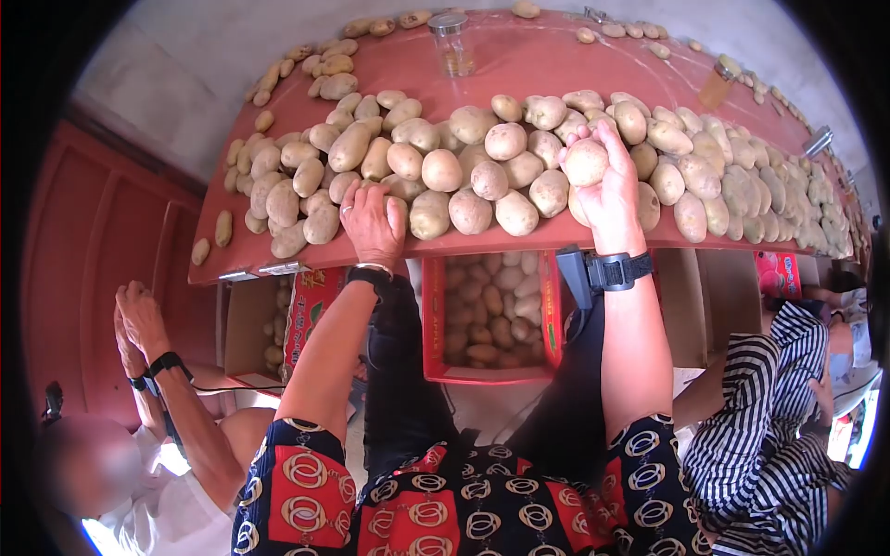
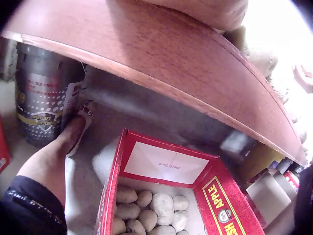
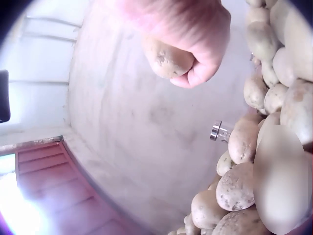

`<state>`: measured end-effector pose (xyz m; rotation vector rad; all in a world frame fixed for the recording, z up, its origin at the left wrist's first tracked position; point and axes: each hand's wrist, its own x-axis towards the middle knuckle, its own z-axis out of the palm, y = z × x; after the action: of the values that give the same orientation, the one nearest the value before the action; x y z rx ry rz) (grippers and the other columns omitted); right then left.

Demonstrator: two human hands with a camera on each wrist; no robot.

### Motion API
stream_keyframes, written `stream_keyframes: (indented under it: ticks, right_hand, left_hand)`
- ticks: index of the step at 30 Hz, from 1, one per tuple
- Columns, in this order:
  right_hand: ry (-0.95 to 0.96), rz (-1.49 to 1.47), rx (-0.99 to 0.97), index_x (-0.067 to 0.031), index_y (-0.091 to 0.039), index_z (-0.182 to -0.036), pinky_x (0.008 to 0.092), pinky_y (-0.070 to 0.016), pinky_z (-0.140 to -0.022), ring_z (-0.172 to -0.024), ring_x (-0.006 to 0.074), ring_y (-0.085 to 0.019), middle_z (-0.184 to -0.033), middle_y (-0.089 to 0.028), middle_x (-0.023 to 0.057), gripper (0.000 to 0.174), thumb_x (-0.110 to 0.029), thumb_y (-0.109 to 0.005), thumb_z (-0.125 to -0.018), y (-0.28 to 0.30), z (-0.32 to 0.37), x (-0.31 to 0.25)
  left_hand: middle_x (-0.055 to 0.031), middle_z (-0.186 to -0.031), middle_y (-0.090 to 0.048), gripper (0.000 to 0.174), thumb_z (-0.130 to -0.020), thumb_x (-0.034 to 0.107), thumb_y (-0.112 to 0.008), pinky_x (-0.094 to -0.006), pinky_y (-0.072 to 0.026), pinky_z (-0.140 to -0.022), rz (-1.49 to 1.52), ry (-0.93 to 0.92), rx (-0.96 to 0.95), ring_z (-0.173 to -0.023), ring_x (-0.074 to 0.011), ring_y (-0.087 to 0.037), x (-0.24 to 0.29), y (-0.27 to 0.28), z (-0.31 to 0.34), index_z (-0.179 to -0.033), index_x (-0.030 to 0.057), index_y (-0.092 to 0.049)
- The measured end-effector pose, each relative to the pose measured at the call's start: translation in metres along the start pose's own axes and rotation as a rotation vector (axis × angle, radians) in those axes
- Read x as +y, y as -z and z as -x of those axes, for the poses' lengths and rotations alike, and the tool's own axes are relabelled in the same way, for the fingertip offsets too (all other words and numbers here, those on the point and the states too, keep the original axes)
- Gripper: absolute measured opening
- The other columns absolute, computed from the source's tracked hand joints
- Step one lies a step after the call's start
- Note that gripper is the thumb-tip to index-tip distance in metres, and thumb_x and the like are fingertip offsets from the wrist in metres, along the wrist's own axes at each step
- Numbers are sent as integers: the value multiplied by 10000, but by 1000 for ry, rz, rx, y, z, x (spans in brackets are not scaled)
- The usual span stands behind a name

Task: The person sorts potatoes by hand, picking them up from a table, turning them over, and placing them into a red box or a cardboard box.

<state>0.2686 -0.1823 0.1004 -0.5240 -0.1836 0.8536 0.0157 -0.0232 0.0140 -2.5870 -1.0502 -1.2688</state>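
Note:
My right hand (image 1: 614, 199) holds a round potato (image 1: 586, 162) above the heap, palm turned up with the fingers behind it. In the right wrist view the right hand (image 3: 183, 29) has its fingers curled round that potato (image 3: 168, 59). On the table's near edge, my left hand (image 1: 373, 222) rests against potatoes at the front of the heap, its fingers bent over them; what lies under them is hidden. Only part of the left hand (image 2: 210, 10) shows at the top of the left wrist view. Many potatoes (image 1: 468, 211) cover the red table (image 1: 371, 83).
Below the table edge stands a red box (image 1: 433, 320) of potatoes, with another cardboard box (image 1: 246, 324) to its left. Glass jars (image 1: 451, 46) stand farther back. At the left are another person's hands (image 1: 139, 320); at the right, someone in striped clothing (image 1: 742, 426). A dark bucket (image 2: 46, 98) stands underneath.

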Motion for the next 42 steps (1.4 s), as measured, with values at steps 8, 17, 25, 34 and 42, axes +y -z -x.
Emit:
stream_keyframes:
  ticks: [8,17,25,34,42]
  right_hand:
    - [45,30,47,-15,-542,-854,297,-527,-680,-769,194,-601,-842,-588,85,162,-151,-631,-844,11,-4,-7]
    - [105,11,29,-35,-552,-870,295,-531,-610,-730,184,-601,-811,-584,78,132,-152,-608,-851,9,1,-6]
    - [85,-100,-5,-25,-559,-865,302,-530,-642,-742,182,-592,-805,-578,73,104,-125,-584,-861,12,-2,-1]
    - [69,2,-38,-78,-549,-877,323,-516,-623,-773,170,-590,-836,-584,40,128,-186,-615,-859,-5,7,10]
    - [65,28,24,-74,-560,-859,324,-519,-624,-776,175,-593,-832,-587,38,138,-195,-627,-861,-7,9,8]
  left_hand:
    - [-152,-946,-588,251,-784,221,-496,-452,-327,-958,-9,9,-19,-1078,-366,-476,-2,0,0,-926,43,-601]
    - [-161,-960,-586,244,-792,213,-487,-452,-325,-962,4,15,-27,-1075,-375,-474,-1,1,2,-927,39,-593]
    - [-166,-952,-570,236,-791,202,-481,-472,-318,-963,38,32,-29,-1109,-379,-448,4,5,1,-925,37,-582]
    - [-182,-932,-565,296,-819,252,-412,-465,-312,-964,-1,2,-18,-1070,-401,-465,4,5,-1,-922,20,-563]
    - [-181,-936,-569,294,-814,249,-414,-463,-310,-969,14,22,-28,-1076,-398,-465,4,6,-1,-925,23,-565]
